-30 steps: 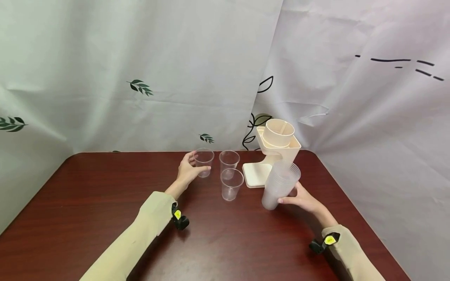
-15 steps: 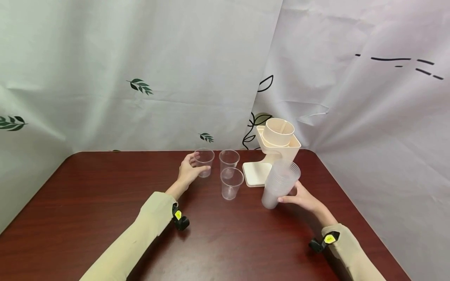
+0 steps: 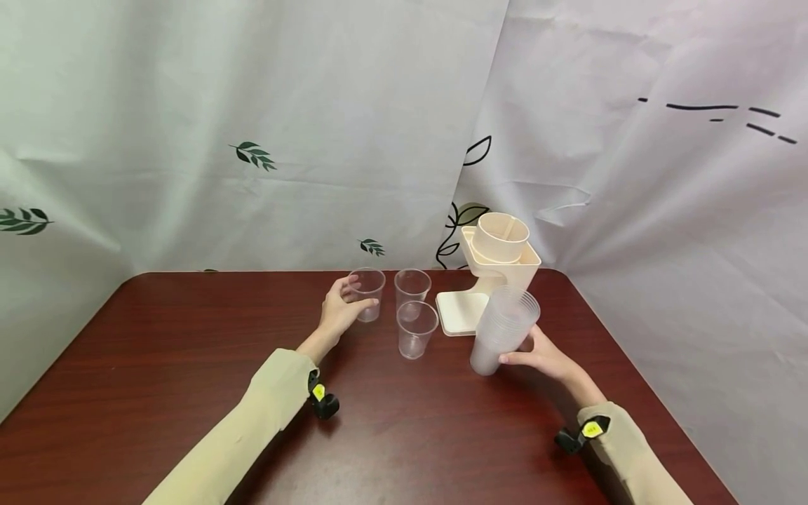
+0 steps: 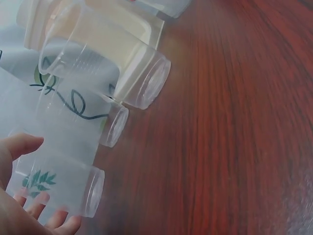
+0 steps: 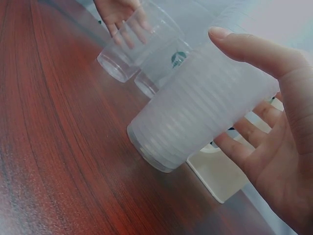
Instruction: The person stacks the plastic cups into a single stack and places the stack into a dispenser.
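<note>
My left hand (image 3: 339, 308) holds a clear plastic cup (image 3: 369, 308) at the back of the table, thumb on the near side and fingers round the far side. In the left wrist view that cup (image 4: 73, 186) stands between thumb and fingers. Beside it to the right are two more clear cups, a back one (image 3: 409, 287) and a front one (image 3: 414, 337). With my right hand (image 3: 546, 356) I grip a tall stack of nested plastic cups (image 3: 501, 330), its base low at the tabletop. The right wrist view shows the thumb lying across the stack (image 5: 190, 107).
A cream stand (image 3: 459, 312) with a round open holder (image 3: 501, 242) on top stands at the back right, partly behind the stack. The dark red table (image 3: 189, 365) ends at a pale patterned curtain (image 3: 315, 140).
</note>
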A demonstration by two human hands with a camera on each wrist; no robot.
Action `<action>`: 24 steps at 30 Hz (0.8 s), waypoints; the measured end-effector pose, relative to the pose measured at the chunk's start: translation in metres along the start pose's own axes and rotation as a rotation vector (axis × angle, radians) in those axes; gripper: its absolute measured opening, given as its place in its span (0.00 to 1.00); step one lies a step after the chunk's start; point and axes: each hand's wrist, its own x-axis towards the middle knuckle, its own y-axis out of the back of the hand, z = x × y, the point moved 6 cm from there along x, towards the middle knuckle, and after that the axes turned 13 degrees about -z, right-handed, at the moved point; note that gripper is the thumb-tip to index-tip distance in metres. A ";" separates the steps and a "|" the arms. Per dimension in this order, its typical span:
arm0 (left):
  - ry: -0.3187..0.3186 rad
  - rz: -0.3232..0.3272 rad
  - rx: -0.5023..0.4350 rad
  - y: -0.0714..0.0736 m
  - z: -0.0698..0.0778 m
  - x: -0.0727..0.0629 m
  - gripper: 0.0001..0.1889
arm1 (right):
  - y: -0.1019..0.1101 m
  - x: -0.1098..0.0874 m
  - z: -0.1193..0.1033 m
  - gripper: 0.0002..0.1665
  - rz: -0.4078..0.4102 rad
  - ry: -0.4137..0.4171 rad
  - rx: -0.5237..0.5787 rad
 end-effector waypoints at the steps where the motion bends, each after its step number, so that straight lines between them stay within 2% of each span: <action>1: -0.003 0.003 0.001 0.000 0.001 -0.001 0.35 | 0.000 0.000 0.000 0.40 0.000 0.002 -0.004; 12: -0.035 0.044 0.001 0.003 0.016 -0.010 0.34 | 0.001 -0.001 0.001 0.39 0.007 -0.007 -0.016; 24: -0.091 0.074 -0.105 0.002 0.047 -0.021 0.34 | 0.001 -0.001 0.001 0.39 0.018 -0.010 -0.022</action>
